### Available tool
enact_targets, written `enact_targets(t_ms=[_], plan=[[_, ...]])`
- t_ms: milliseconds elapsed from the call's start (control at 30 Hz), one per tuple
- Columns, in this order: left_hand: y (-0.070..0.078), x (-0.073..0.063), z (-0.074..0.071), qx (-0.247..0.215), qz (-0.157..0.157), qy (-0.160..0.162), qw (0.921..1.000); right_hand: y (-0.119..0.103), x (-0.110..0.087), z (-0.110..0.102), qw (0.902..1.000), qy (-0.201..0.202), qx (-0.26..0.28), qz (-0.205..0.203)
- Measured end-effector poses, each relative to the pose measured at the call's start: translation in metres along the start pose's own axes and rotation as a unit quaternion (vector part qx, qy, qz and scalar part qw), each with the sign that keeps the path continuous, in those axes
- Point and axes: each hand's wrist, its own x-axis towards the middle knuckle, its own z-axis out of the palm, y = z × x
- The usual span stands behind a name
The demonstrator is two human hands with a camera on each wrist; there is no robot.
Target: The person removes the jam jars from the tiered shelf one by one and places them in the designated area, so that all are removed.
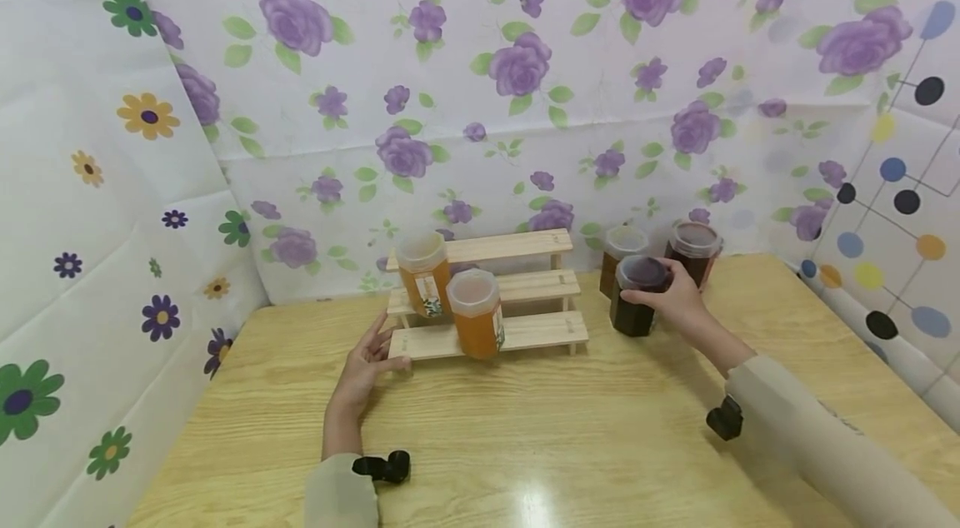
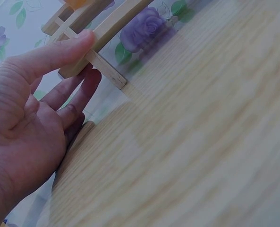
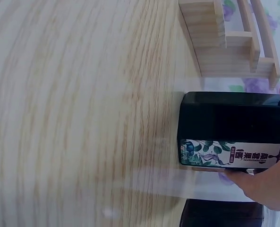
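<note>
My right hand (image 1: 681,299) grips a dark jar (image 1: 633,311) near its lid, thumb on one side and fingers on the other. In the right wrist view this jar (image 3: 229,123) has dark contents and a white label with leaves. My left hand (image 1: 362,370) holds the left end of a three-step wooden rack (image 1: 540,332), thumb on the lowest board and fingers below it, as the left wrist view shows. An amber jar (image 1: 476,332) stands on the lowest step. Another amber jar (image 1: 423,286) with a white label stands on the middle step, at the left.
Behind the held jar stand a brown-amber jar (image 1: 611,270) and, to its right, another dark jar (image 1: 690,257). The wooden table (image 1: 487,445) ends at a flowered cloth (image 1: 465,103) at the back, with patterned cloths at both sides.
</note>
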Motion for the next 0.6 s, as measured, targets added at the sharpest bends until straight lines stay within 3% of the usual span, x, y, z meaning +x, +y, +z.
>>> enact_targets(t_ms=[600], plan=[[-0.0036, 0.0009, -0.0015, -0.008, 0.009, -0.007, 0.9999, -0.0033, 0.0018, 0.0016, 0.9998, -0.004, 0.017, 0.002]])
